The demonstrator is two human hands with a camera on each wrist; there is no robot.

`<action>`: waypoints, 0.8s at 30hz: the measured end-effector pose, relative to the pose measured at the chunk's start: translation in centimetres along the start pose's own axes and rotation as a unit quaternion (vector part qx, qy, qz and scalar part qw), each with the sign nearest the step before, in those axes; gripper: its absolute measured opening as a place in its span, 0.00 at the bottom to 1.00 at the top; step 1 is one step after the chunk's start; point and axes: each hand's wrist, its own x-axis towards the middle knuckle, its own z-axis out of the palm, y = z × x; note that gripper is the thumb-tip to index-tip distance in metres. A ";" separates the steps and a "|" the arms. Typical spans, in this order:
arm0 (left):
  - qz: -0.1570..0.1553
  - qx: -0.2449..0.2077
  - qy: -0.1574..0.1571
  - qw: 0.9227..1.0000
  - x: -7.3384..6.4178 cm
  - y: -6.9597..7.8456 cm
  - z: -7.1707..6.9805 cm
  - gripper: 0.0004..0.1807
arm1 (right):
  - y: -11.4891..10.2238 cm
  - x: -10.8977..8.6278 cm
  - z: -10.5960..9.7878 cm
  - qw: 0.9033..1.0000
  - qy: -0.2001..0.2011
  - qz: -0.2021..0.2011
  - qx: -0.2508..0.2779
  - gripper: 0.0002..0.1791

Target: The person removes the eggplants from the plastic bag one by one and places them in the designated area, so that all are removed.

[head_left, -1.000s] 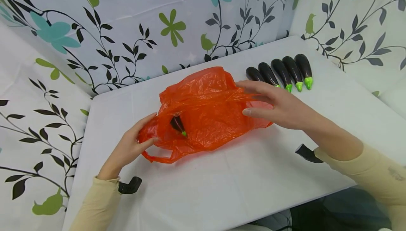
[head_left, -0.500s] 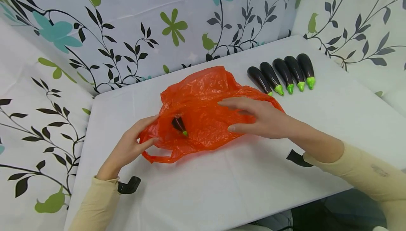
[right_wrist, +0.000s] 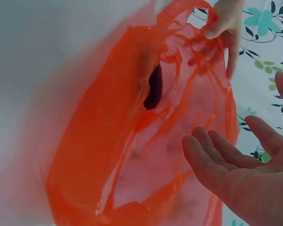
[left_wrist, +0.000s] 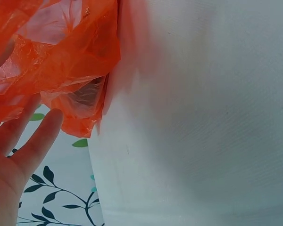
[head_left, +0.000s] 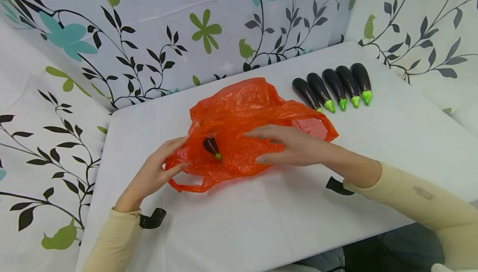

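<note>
An orange-red plastic bag (head_left: 239,98) lies spread on the white table. Through its opening part of a dark eggplant (head_left: 212,145) with a green tip shows; the right wrist view also shows this eggplant (right_wrist: 154,89). At the bag's left end my left hand (head_left: 154,174) touches the plastic with straight, spread fingers, thumb apart. My right hand (head_left: 293,145) is over the bag's right half, fingers extended toward the left and holding nothing. Whether it touches the plastic I cannot tell. In the left wrist view, the fingers (left_wrist: 40,141) lie against the bag's edge.
Several dark eggplants (head_left: 335,85) with bright green tips lie in a slanted row behind the bag's right end. The white table (head_left: 239,226) ends at the front near the person's legs. Leaf-patterned cloth (head_left: 149,27) hangs behind and at the sides.
My right hand has moved left and slightly nearer, from the bag's right end to over its middle right. The bag's right edge now spreads farther right. My left hand stays in place.
</note>
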 end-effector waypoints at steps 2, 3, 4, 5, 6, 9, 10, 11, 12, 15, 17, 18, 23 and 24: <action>-0.001 -0.002 0.004 1.000 0.0 0.4 0.0 0.39 | 0.3 0.4 0.2 1.000 -0.007 0.008 -0.002 0.31; -0.002 -0.002 0.006 1.000 0.1 0.7 -0.1 0.39 | 0.5 0.6 0.3 1.000 -0.011 0.010 -0.001 0.31; -0.003 -0.003 0.007 1.000 0.1 1.0 -0.1 0.39 | 0.7 0.9 0.5 1.000 -0.015 0.013 0.002 0.31; -0.005 -0.003 0.007 1.000 0.1 1.4 -0.2 0.39 | 0.8 1.2 0.6 1.000 -0.021 0.019 0.003 0.32; -0.006 -0.004 0.007 1.000 0.1 1.7 -0.3 0.38 | 1.0 1.5 0.8 0.999 -0.026 0.024 0.005 0.32; -0.016 -0.009 0.001 1.000 0.1 2.7 -0.6 0.37 | 1.5 2.5 1.2 0.999 -0.039 0.037 0.009 0.32; -0.018 -0.013 -0.001 1.000 0.1 2.9 -0.8 0.36 | 1.6 2.9 1.3 0.998 -0.042 0.044 0.010 0.32; -0.021 -0.019 -0.004 1.000 0.0 3.0 -0.9 0.36 | 1.7 3.2 1.4 0.998 -0.046 0.049 0.011 0.32; -0.022 -0.024 -0.005 0.999 0.0 3.1 -0.9 0.35 | 1.8 3.5 1.5 0.997 -0.048 0.055 0.014 0.32; -0.020 -0.042 -0.007 0.999 -0.2 3.2 -1.1 0.33 | 1.9 4.1 1.6 0.996 -0.054 0.071 0.018 0.32; -0.021 -0.045 -0.003 0.999 -0.2 3.1 -1.1 0.32 | 1.8 4.4 1.7 0.995 -0.056 0.081 0.018 0.32; -0.026 -0.045 0.000 0.999 -0.2 3.1 -1.2 0.32 | 1.8 4.5 1.7 0.995 -0.057 0.086 0.017 0.32; -0.071 -0.041 0.004 0.997 -0.2 3.0 -1.3 0.32 | 1.7 5.5 2.1 0.993 -0.053 0.103 -0.002 0.33; -0.082 -0.041 0.002 0.996 -0.2 3.1 -1.3 0.33 | 1.7 5.8 2.3 0.993 -0.051 0.107 -0.006 0.33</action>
